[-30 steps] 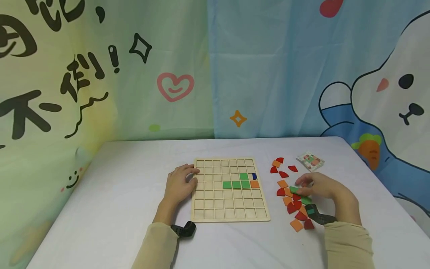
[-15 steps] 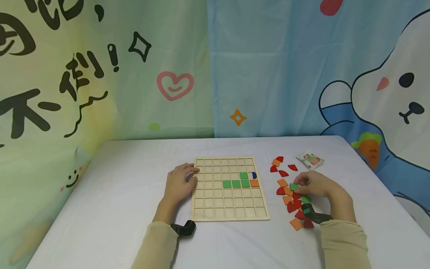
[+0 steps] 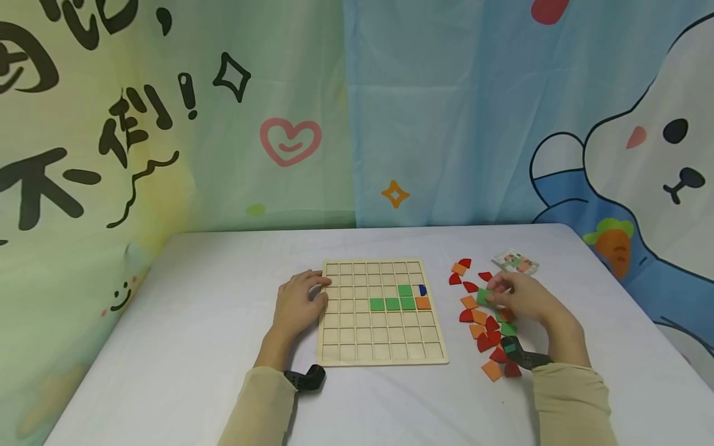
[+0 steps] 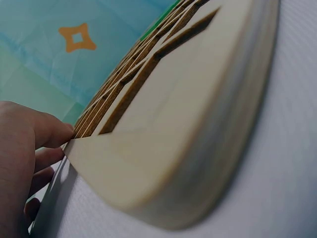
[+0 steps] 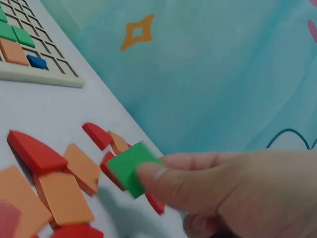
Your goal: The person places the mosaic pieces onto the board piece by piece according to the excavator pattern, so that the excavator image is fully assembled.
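Note:
A wooden grid board (image 3: 348,337) lies on the table with several green square tiles (image 3: 393,304), an orange square tile (image 3: 423,303) and a dark blue piece (image 3: 422,290) in its cells. At the board's left edge rests my left hand (image 3: 298,306), its fingertips touching the rim, as the left wrist view (image 4: 22,163) also shows. My right hand (image 3: 527,297) pinches a green square tile (image 5: 130,168) between thumb and fingers, raised over the loose pieces. The far side of that tile is hidden in the right wrist view.
Loose red quarter-round pieces (image 3: 483,345) and orange square tiles (image 3: 492,371) lie scattered right of the board, some overlapping. Another green tile (image 3: 508,329) is among them. A small patterned card stack (image 3: 515,262) sits behind the right hand. A printed curtain hangs behind the table.
My right hand has lifted the green tile from among the loose pieces and moved it slightly away from me. The left hand and the board have stayed in place.

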`<move>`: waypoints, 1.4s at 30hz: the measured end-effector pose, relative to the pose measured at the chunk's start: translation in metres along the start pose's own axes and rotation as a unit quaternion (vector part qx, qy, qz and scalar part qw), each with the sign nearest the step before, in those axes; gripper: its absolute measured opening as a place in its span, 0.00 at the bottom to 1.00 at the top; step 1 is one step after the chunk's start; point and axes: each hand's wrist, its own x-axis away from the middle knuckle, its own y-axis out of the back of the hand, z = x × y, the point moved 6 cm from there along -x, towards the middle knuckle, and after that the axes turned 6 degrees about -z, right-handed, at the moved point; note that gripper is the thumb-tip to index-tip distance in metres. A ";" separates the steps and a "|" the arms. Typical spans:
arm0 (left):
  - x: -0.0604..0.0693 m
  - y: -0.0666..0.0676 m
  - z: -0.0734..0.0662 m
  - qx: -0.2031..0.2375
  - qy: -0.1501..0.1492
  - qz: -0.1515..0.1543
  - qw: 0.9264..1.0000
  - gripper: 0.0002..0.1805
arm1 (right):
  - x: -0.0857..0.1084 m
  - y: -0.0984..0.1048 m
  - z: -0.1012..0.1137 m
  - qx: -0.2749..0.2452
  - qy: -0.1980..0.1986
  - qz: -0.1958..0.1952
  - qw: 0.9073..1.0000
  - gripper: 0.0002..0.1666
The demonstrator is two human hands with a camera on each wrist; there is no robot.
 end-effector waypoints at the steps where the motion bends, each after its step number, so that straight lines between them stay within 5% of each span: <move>1: 0.000 0.000 0.000 -0.001 0.001 0.002 1.000 0.17 | -0.001 0.001 0.004 -0.001 0.007 -0.011 1.000 0.18; 8: 0.000 0.000 0.001 -0.004 0.007 0.000 1.000 0.17 | -0.011 0.007 0.052 0.003 0.089 -0.088 0.992 0.13; 20: 0.003 -0.007 -0.002 0.013 0.009 0.004 1.000 0.16 | -0.034 -0.046 0.126 -0.036 0.179 -0.078 0.980 0.08; 29: 0.003 -0.008 -0.004 0.007 0.005 0.005 1.000 0.16 | -0.036 -0.085 0.143 -0.055 0.194 -0.075 0.977 0.04; 42: -0.001 0.000 0.000 0.000 0.007 0.000 1.000 0.16 | -0.040 -0.102 0.153 -0.046 0.217 -0.091 0.971 0.03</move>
